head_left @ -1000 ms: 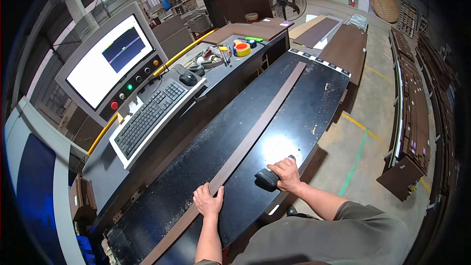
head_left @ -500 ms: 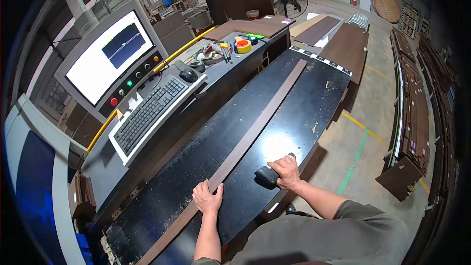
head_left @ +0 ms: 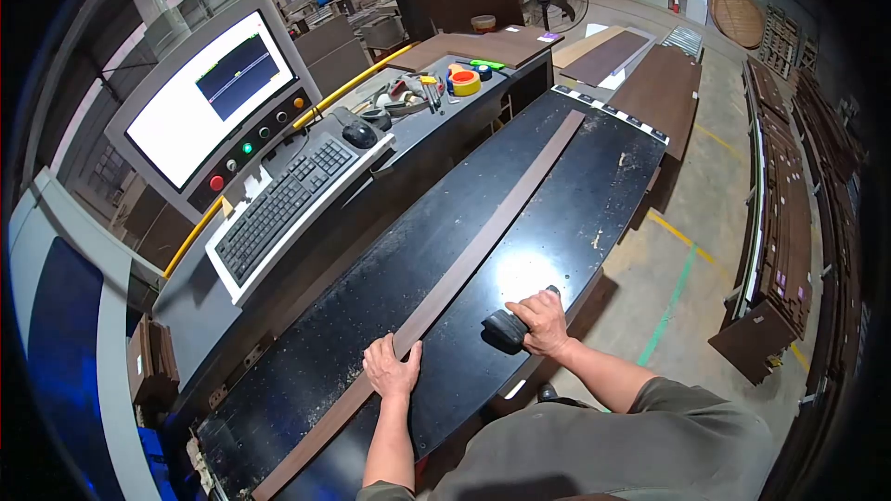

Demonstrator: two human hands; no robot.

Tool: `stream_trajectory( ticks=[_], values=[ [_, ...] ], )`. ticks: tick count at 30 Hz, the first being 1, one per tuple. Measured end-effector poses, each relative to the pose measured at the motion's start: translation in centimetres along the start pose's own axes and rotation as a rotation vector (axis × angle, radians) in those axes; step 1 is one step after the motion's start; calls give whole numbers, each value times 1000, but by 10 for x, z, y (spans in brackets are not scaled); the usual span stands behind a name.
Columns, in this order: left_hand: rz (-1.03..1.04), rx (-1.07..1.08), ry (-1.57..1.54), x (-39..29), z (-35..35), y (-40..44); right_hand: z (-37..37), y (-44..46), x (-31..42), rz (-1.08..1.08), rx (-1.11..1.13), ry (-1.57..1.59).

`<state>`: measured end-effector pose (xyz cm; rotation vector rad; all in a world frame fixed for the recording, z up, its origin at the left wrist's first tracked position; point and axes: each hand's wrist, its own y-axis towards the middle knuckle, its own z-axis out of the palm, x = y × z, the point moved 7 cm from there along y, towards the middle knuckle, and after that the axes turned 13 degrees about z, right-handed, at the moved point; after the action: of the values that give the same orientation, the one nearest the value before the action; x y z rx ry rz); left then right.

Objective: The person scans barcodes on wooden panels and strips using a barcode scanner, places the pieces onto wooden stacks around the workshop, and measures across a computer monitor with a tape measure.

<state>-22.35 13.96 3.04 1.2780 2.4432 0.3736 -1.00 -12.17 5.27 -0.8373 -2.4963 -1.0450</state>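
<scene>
A long, narrow brown wood-grain strip [head_left: 488, 234] lies lengthwise on the black worktable [head_left: 566, 213]. My left hand [head_left: 391, 369] grips it near its lower part, with the thumb on one edge and the fingers over the other. To the right, my right hand [head_left: 544, 323] is closed around a black handheld barcode scanner [head_left: 504, 329]. The scanner's wider head points left, just over the tabletop, and its handle end shows beyond my fingers. A bright patch of light shines on the table beside this hand.
On the left stand a monitor [head_left: 153, 144], a keyboard [head_left: 278, 209] and a mouse [head_left: 359, 135]. Tape rolls [head_left: 463, 83] and tools lie on the side bench. Brown panels [head_left: 654, 83] sit past the table's far end; stacked boards [head_left: 780, 223] line the right.
The head view has shifted slightly. Both hands keep almost the same place and grip, and the strip appears unmoved on the table.
</scene>
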Motion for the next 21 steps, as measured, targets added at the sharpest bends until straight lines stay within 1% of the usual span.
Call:
stream_trajectory(
  ticks=[21],
  values=[
    [-12,16,5,-1,-1,1,3,-1,-3,-8,-2,10]
  ],
)
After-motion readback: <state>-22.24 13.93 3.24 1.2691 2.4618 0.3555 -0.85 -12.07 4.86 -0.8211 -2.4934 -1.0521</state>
